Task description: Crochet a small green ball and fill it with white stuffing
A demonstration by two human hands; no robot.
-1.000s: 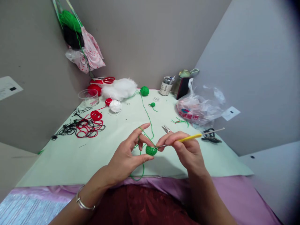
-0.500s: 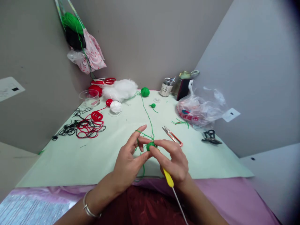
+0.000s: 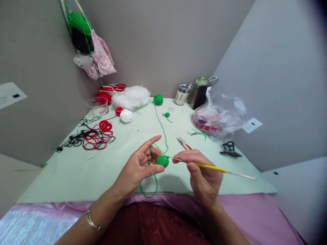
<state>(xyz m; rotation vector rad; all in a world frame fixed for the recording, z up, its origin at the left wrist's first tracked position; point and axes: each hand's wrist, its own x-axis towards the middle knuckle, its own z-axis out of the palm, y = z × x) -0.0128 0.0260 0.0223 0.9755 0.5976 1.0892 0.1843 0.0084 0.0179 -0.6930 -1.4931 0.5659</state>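
Observation:
My left hand (image 3: 140, 166) pinches a small green crocheted piece (image 3: 162, 161) between thumb and fingers. Green yarn (image 3: 163, 131) loops over its raised index finger and runs back across the table to a green yarn ball (image 3: 158, 99). A loose green strand hangs below the piece. My right hand (image 3: 204, 173) grips a crochet hook (image 3: 212, 167) by its yellow handle. The hook's thin metal tip points left and meets the right edge of the piece. Its other metal end sticks out to the right.
Orange-handled thread snips (image 3: 184, 143) lie just beyond my right hand. A plastic bag (image 3: 217, 117) and a black hair clip (image 3: 230, 149) are to the right. Tangled red and black yarn (image 3: 98, 136), a clear cup (image 3: 97, 107) and white stuffing (image 3: 131, 97) occupy the left and back.
My right hand has drawn back to the right, away from the piece. The hook has swung from pointing steeply down toward me to lying nearly level. More of the green piece shows.

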